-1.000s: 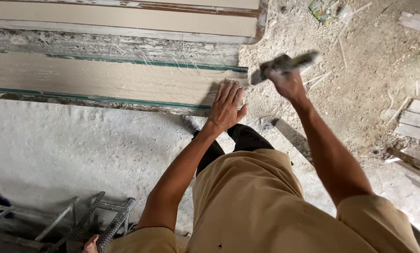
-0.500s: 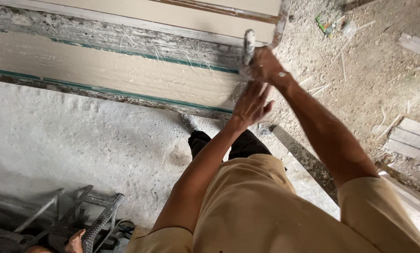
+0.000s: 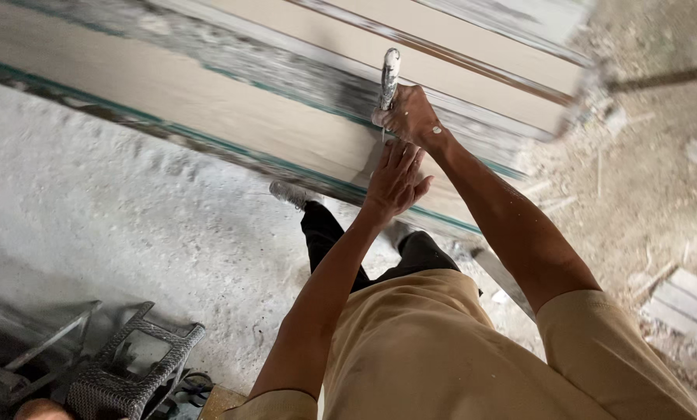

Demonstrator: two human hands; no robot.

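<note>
Soft, even daylight, no hard sun. Brightest at my right, over the dusty ground; dimmest at lower left, where the woven stool sits in grey shade. No glare anywhere. Motion blur smears the upper part: the long beige boards streak along their length, and their far end at upper right dissolves. My right hand and left hand read fairly sharp. My shirt is evenly lit, with faint shadow beneath my arms.

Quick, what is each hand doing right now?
Left hand: open, flat on the beige board.
Right hand: closed around a pale-handled tool.
</note>
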